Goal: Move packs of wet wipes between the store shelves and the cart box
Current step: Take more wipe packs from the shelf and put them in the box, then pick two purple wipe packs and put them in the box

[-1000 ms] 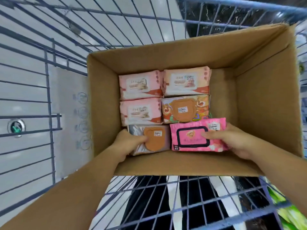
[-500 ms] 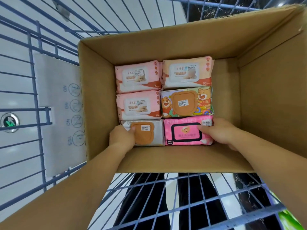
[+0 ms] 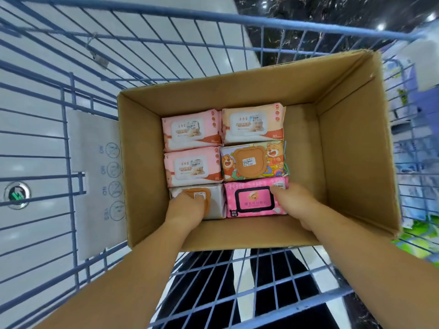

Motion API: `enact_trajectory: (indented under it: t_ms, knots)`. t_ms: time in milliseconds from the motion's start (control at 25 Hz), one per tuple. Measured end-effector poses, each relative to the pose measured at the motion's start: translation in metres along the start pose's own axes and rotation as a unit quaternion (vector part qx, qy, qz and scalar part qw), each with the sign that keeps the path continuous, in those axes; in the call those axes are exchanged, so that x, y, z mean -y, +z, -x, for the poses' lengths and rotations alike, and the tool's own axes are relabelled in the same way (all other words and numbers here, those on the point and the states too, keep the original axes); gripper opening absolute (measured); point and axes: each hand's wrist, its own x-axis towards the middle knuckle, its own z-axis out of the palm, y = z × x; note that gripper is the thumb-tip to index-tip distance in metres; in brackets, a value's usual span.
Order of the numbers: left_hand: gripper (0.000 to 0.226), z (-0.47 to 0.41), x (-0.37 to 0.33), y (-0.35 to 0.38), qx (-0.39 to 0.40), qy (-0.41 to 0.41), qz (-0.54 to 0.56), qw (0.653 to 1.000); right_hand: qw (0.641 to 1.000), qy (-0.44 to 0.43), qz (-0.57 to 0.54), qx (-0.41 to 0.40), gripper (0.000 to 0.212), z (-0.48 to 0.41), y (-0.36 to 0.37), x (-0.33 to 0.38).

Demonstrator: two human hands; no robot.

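Cart (image 3: 261, 20): blue wire basket all around the cardboard box (image 3: 142, 167), which I take as my landmark.
Grey panel (image 3: 95, 167): just left of the box, against its left wall, printed with NO and YES icons.
Left hand (image 3: 187, 207): inside the box at its near-left corner, lying on top of the white pack (image 3: 216, 203). The fingers are bent over its brown lid, but I cannot tell whether they grasp it or only rest there.
Pale pink packs (image 3: 192, 130): two of them lie flat in the left column, filling the far and middle places in the box; the white pack is touching the nearer one.
Peach pack (image 3: 253, 123): far place of the right column.
Bear-print pack (image 3: 254, 161): middle of that column, flat, with a price sticker on its lid.
Bright pink pack (image 3: 251, 200): near place, lying against the box's near wall and touching the white pack.
Right hand (image 3: 292, 205): at the right end of the bright pink pack, grasping it with the thumb on top; the other fingers are hidden behind its end.
Shelf goods (image 3: 408, 138): beyond the box's right wall, blurred.
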Motion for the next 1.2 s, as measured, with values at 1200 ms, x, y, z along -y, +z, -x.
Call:
enact_trajectory:
  t_ms: [1200]
  knots:
    - [0.043,0.457,-0.224,-0.009,0.147,0.544,-0.006,0.826,0.805,-0.223,-0.458,-0.303,0.054,0.413,-0.235,-0.058]
